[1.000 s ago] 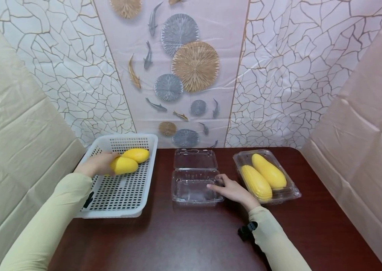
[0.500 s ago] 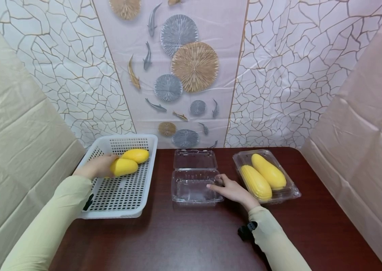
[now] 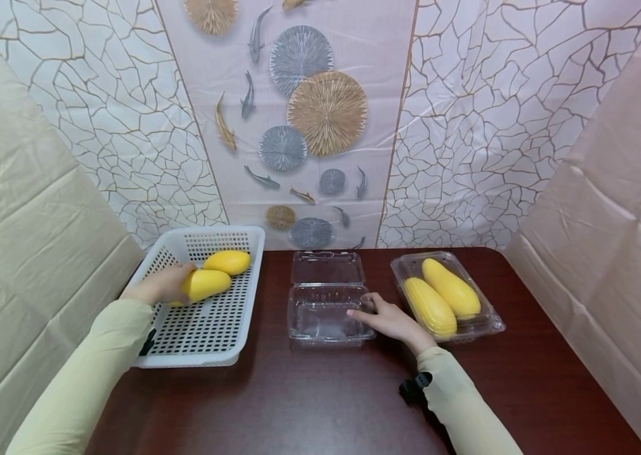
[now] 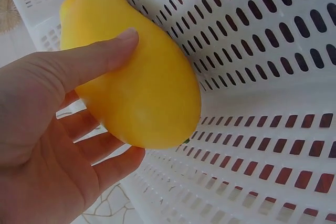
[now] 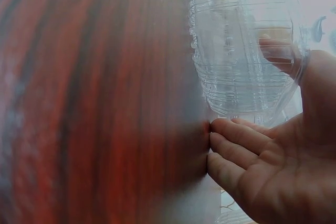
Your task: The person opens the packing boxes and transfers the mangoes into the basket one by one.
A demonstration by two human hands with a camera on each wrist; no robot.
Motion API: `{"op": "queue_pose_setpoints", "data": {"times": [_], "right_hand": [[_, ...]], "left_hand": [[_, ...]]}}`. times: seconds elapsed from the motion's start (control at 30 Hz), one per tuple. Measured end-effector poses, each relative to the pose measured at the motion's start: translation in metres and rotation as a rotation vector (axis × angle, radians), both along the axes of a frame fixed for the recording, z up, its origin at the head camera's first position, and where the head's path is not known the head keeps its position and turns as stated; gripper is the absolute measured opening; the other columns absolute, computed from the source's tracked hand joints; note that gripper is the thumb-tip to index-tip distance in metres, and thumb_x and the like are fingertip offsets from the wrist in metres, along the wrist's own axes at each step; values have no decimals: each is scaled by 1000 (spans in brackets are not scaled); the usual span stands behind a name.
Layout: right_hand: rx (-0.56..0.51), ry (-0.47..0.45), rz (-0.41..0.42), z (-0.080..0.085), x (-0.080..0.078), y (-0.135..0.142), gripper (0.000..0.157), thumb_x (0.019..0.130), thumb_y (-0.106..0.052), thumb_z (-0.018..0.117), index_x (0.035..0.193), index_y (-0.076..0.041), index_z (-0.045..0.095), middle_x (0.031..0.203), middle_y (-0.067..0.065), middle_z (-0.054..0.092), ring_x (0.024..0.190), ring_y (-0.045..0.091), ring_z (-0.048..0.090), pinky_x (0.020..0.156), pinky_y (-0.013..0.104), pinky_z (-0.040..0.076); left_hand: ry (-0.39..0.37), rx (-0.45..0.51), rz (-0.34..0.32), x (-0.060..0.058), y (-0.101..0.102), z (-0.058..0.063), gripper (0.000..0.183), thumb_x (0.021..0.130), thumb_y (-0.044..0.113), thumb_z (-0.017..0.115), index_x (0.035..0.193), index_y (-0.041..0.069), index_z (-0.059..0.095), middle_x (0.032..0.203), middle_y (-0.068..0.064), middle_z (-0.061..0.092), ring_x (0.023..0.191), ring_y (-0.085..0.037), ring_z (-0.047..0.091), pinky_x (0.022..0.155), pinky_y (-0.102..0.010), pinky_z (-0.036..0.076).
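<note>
My left hand grips a smooth yellow papaya-like fruit inside the white perforated basket. Its thumb lies across the near side and the other fingers curl beneath. A second yellow fruit lies in the basket just behind it. At the middle of the table stands a clear plastic clamshell box with its lid laid back. My right hand holds this box at its right side, thumb over the rim and inside, while several fingertips touch the table beside the outer wall.
To the right stands another clear clamshell box with two yellow fruits inside. The dark wooden table is bordered by a patterned backdrop and beige cloth side walls.
The held fruit has turned slightly in my left hand and its right end has come away a little from the fruit behind. My right hand and the boxes have stayed put.
</note>
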State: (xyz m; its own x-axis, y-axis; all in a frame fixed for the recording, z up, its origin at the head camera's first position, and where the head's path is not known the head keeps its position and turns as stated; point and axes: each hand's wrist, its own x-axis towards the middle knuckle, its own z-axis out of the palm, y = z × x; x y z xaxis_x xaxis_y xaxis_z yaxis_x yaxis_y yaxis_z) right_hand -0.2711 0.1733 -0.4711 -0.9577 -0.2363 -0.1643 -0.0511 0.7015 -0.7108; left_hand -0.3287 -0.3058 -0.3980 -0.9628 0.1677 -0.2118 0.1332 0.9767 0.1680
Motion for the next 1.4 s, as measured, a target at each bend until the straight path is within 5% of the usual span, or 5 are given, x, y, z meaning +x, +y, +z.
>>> {"op": "queue_pose_setpoints", "data": {"times": [0.43, 0.7, 1.13, 1.4], "right_hand": [[9, -5, 0, 0, -1, 1, 88, 93, -65, 58, 151, -3, 36, 150, 23, 46, 132, 36, 51, 105, 56, 41], [4, -10, -3, 2, -1, 1, 84, 94, -62, 58, 149, -3, 38, 149, 24, 46, 131, 37, 51, 105, 55, 41], [-3, -19, -2, 2, 2, 1, 83, 94, -61, 58, 150, -3, 37, 149, 24, 46, 129, 36, 53, 104, 55, 42], [-7, -8, -10, 0, 1, 2, 85, 92, -64, 58, 148, -4, 39, 148, 23, 47, 131, 36, 52, 105, 55, 41]], "left_hand": [[-29, 11, 9, 2, 1, 2, 82, 79, 12, 84, 145, -9, 40, 134, -32, 53, 118, -46, 53, 102, -63, 40], [-113, 24, 105, 10, 3, 12, 83, 83, 19, 80, 144, -16, 36, 132, -35, 52, 119, -48, 52, 103, -63, 38], [-176, -3, 203, 20, 1, 24, 62, 86, 32, 78, 119, -16, 56, 99, -22, 63, 89, -32, 59, 84, -49, 51], [-174, -20, 216, 23, 0, 23, 59, 89, 34, 74, 116, -16, 57, 95, -21, 63, 86, -30, 60, 78, -44, 53]]}}
